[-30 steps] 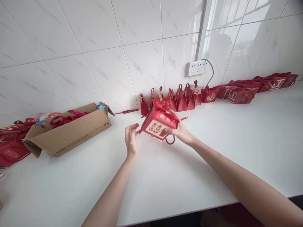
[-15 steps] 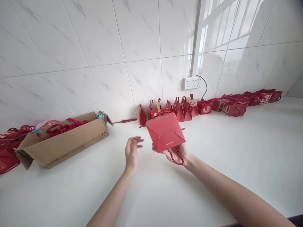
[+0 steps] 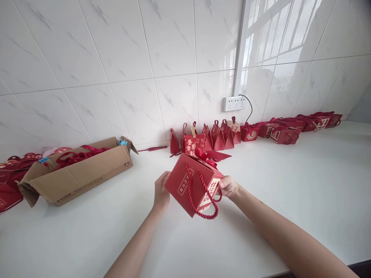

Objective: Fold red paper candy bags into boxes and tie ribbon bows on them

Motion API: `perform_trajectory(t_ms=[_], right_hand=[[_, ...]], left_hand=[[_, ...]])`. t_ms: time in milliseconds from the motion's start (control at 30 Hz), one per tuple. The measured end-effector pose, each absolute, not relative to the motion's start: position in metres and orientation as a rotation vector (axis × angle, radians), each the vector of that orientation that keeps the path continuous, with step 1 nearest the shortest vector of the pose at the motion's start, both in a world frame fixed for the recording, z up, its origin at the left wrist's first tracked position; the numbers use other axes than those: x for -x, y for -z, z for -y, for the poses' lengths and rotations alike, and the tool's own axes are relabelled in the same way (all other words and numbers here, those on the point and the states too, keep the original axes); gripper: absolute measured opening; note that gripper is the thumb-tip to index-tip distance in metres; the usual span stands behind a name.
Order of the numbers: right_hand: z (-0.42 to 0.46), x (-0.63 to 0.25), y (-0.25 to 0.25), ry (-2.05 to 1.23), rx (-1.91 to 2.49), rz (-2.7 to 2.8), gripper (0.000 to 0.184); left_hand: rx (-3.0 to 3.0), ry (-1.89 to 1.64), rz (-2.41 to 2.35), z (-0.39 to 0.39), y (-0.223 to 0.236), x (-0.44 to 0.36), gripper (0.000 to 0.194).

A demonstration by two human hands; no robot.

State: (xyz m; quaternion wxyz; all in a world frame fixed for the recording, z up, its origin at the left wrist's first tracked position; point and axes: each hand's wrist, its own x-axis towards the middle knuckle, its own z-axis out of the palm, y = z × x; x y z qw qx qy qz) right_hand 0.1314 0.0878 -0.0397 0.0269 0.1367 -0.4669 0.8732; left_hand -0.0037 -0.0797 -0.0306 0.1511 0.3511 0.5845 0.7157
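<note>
A red gift box (image 3: 180, 184) with gold characters is held tilted above the white counter, between my two hands. Twisted red rope handles hang from its near side, and a red ribbon bow (image 3: 206, 156) sits on top. My left hand (image 3: 162, 190) is closed at the box's left edge, its fingertips hidden behind the box. On the other side, my right hand (image 3: 228, 187) grips the box's right end, thumb in front, beside a rope handle.
A cardboard box (image 3: 87, 177) of red ribbons stands at left, with red packages (image 3: 10, 181) beyond it. Small triangular red boxes (image 3: 217, 137) line the wall, and more red gift boxes (image 3: 282, 135) continue rightward. A power strip (image 3: 234, 103) is on the tiled wall.
The gift box has been turned from its underside to show its handled side and bow. My left hand has come in to the box's left edge; my right hand has moved to its right end.
</note>
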Motion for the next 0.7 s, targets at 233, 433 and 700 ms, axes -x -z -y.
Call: perform_trajectory(t_ms=[233, 433, 700], right_hand=[[-0.074, -0.132, 0.024, -2.634, -0.284, 1.399, 0.044], [-0.053, -0.120, 0.008, -2.785, 0.060, 0.795, 0.050], [-0.049, -0.115, 0.003, -2.744, 0.120, 0.728, 0.056]], left_hand=[[-1.022, -2.061, -1.727, 0.078, 0.032, 0.008, 0.021], [-1.071, -1.856, -1.786, 0.072, 0.035, 0.012, 0.027], [-1.026, -1.733, -1.897, 0.065, 0.050, 0.027, 0.033]])
